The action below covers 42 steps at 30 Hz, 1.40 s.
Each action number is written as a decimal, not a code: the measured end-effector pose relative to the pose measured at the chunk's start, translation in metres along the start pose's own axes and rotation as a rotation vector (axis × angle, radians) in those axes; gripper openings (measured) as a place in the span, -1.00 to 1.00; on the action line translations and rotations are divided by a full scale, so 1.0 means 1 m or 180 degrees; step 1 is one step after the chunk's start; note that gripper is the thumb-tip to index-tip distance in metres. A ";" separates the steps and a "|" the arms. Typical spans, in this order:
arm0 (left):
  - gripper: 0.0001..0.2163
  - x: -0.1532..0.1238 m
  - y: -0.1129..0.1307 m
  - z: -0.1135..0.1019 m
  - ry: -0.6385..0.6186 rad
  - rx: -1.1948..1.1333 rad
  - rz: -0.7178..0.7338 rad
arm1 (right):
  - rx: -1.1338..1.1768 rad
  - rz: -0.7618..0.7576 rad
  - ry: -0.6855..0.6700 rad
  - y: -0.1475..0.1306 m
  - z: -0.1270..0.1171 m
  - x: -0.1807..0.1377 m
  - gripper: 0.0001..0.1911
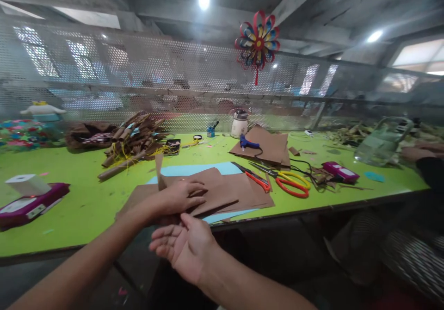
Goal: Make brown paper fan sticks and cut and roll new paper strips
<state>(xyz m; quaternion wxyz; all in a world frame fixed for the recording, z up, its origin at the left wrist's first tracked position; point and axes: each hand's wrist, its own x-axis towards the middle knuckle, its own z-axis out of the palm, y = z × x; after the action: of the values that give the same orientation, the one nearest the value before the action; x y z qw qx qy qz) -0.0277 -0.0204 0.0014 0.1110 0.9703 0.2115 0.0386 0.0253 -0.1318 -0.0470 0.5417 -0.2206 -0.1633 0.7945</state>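
Observation:
My left hand point(182, 195) lies flat, fingers stretched, on a stack of brown paper sheets point(232, 192) at the near edge of the green table point(83, 194). Under the brown sheets lies a light blue sheet point(197, 168). My right hand point(183, 247) hovers just below the table edge, palm up, fingers loosely apart and holding nothing, close under my left hand and the sheets' overhanging corner.
Orange-handled scissors point(258, 179) and yellow-and-red-handled scissors point(291, 180) lie right of the sheets. Further back are a blue glue gun point(248, 143) on more brown paper, a pile of rolled paper sticks point(133, 139), a magenta packet point(31, 203) and another person's hand point(416, 152) at far right.

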 end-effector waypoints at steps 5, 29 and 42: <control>-0.60 -0.008 -0.009 0.020 0.0289 0.0361 -0.0069 | -0.1167 0.0319 -0.0620 -0.005 -0.030 -0.052 -0.62; -0.72 -0.019 0.004 0.020 0.0585 0.0055 0.0096 | -0.7314 -0.1566 0.0934 -0.259 -0.093 -0.069 -0.66; -0.68 -0.022 0.006 0.029 0.0558 0.0145 -0.0006 | -0.7116 -0.1179 -0.0425 -0.247 -0.115 -0.067 -0.63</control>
<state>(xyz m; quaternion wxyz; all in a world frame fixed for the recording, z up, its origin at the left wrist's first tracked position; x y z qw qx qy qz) -0.0414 -0.0405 -0.0255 0.0700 0.9653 0.2221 0.1184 0.3020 -0.1027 -0.0100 0.1405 -0.5102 -0.8398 0.1212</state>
